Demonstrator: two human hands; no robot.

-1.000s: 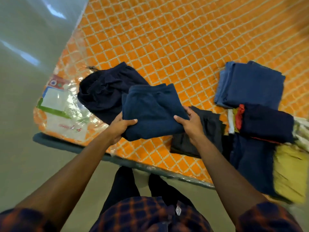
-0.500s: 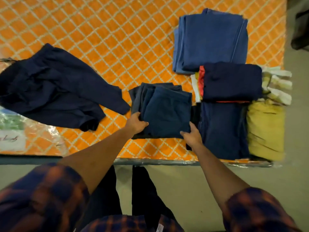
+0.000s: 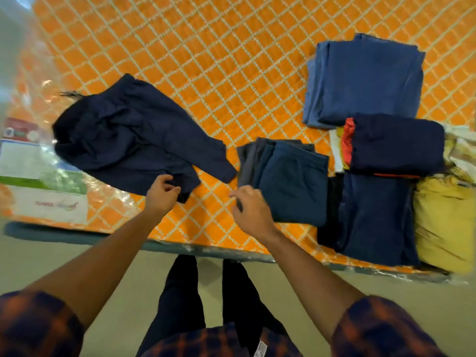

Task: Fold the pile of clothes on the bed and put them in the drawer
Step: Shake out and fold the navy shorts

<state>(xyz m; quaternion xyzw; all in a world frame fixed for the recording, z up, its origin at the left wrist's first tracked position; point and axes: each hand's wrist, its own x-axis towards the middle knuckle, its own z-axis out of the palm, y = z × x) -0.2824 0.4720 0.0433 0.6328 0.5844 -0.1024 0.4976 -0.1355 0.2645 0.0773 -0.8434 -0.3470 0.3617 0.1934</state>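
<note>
An unfolded, crumpled navy garment [image 3: 123, 140] lies on the left of the orange quilted bed [image 3: 206, 60]. My left hand [image 3: 162, 194] pinches its near hem. A folded blue garment [image 3: 291, 181] rests on a dark grey folded one [image 3: 244, 161] near the bed's front edge. My right hand [image 3: 251, 210] hovers at the near left corner of that stack, blurred, fingers loosely curled and holding nothing. To the right lie more folded clothes: a large blue piece [image 3: 365, 81], a navy piece with a red edge [image 3: 396, 145], a navy piece [image 3: 376, 217] and a yellow one [image 3: 440, 222].
The mattress is wrapped in clear plastic with a printed label [image 3: 43, 191] at its left corner. The grey bed frame edge [image 3: 77, 238] runs in front of my legs, with beige floor [image 3: 386, 287] below. No drawer is in view.
Both hands have let go of the folded blue garment, which now lies on the dark grey one. My left hand has moved left and taken the hem of the unfolded navy garment.
</note>
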